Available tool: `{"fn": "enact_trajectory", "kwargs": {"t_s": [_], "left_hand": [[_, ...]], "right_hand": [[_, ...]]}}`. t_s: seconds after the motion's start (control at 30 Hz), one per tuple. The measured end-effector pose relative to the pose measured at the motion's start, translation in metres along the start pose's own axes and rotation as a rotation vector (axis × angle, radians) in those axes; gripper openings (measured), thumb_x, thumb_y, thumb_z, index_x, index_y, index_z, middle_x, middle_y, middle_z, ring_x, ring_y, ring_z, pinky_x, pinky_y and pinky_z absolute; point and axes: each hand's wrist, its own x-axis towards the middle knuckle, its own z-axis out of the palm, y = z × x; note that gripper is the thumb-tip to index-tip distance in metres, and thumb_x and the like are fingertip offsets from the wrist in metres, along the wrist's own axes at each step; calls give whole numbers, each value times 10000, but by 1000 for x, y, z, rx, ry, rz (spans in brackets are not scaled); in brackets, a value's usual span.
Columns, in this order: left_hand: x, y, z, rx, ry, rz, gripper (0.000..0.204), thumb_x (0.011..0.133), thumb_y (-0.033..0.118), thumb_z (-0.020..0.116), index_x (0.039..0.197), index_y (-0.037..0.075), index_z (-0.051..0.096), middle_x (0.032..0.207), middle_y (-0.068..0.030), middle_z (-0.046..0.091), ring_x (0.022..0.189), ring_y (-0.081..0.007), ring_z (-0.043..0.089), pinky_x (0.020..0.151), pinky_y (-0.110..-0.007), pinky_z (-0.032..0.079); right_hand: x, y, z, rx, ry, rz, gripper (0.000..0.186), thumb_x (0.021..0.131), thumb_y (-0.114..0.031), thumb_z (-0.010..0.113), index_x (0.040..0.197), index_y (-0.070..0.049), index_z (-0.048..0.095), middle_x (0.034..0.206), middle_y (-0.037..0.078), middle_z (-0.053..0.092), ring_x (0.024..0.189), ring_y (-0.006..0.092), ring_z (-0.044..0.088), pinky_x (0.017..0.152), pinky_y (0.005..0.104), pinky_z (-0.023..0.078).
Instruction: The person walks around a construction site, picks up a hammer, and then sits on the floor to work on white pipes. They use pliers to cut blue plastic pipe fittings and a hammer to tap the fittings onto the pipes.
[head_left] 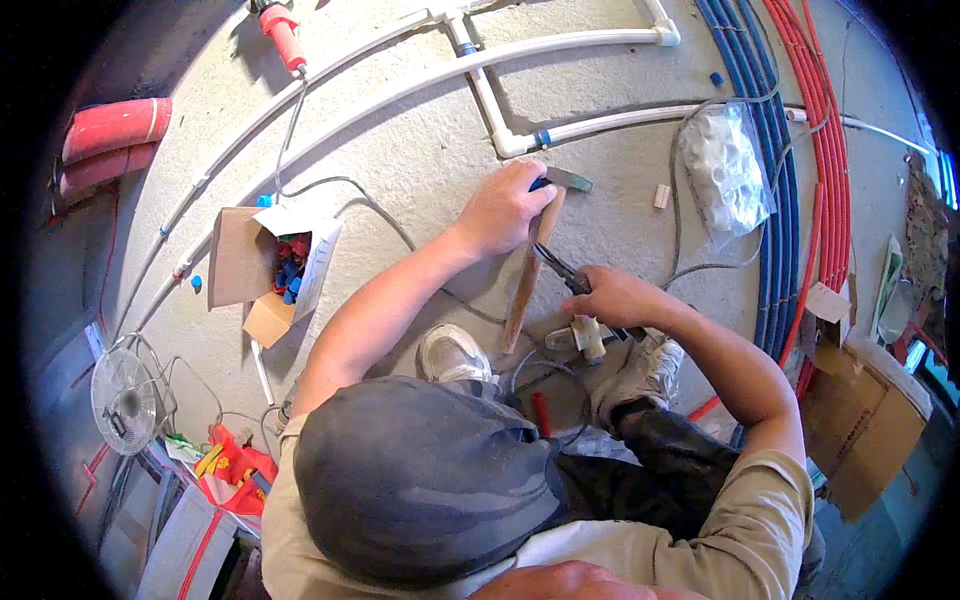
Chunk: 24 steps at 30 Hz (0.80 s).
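Nearest, the right hand's grip is closed around dark pliers, tips near the hammer's handle; just beyond, the left hand grasps the wooden-handled hammer by its head end. Farther off, white pipes lie across the floor.

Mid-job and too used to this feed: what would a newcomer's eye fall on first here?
Probably the parallel blue pipes and red pipes sweeping down the right side of the picture. Next, near the centre, the left hand on a wooden-handled hammer, close to its head, and the right hand holding pliers. Left of them, an open cardboard box shows red and blue pieces.
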Motion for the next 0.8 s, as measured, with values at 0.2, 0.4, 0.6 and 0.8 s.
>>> {"fn": "enact_trajectory", "kwargs": {"t_s": [0.2,0.4,0.6,0.8], "left_hand": [[-11,-5,-12,-173,118,-202,190,807,20,710,981,6,634,1049,-160,647,965,-317,664,820,-410,545],[-28,17,-76,-543,10,-568,246,736,-91,723,949,19,672,1030,-91,749,928,-163,704,823,-329,552],[-35,29,-94,-373,2,-429,249,703,-70,713,934,23,707,880,-130,713,804,-264,706,745,-350,558],[-41,32,-102,-338,-8,-419,309,700,-76,684,987,29,728,910,-145,725,848,-289,723,719,-375,564]], "right_hand": [[0,-1,-11,85,-50,52,457,920,-406,698,1069,21,627,968,238,701,941,377,686,830,475,504],[-6,-50,-36,-68,17,-27,447,909,-351,706,1180,-7,618,1051,250,703,1033,410,677,888,487,508],[-3,-81,-38,-94,50,-141,426,900,-331,678,1131,25,638,1095,279,699,1079,466,651,934,536,504],[-1,-88,-35,-180,24,-141,486,927,-367,683,1222,8,592,1126,271,684,1110,444,636,951,508,489]]}}
